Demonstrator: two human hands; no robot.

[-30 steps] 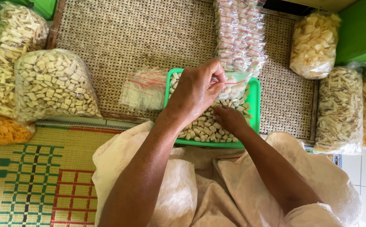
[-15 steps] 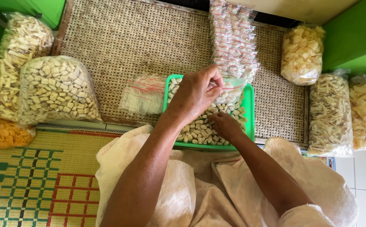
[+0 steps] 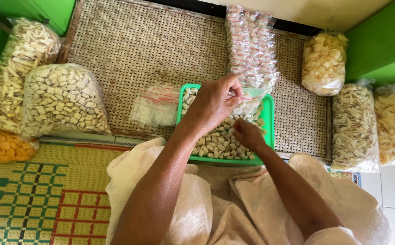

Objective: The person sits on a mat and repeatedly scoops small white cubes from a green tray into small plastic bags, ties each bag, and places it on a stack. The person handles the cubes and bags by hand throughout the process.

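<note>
A green tray point(image 3: 267, 119) of small pale snack pieces point(image 3: 215, 144) sits on a woven mat in front of my lap. My left hand point(image 3: 213, 104) pinches the rim of a small clear bag point(image 3: 250, 100) with a red stripe, held over the tray and partly filled with pieces. My right hand point(image 3: 247, 134) is down in the tray, fingers closed on the pieces; what it holds is hidden.
A pile of empty small bags point(image 3: 157, 105) lies left of the tray, and a packed strip of filled bags point(image 3: 250, 45) behind it. Large bags of snacks stand at left point(image 3: 61, 100) and right point(image 3: 354, 128). Green walls flank the woven mat point(image 3: 138, 50).
Both hands stay at the tray; the right hand has dipped slightly lower among the pieces. The view has shifted a little.
</note>
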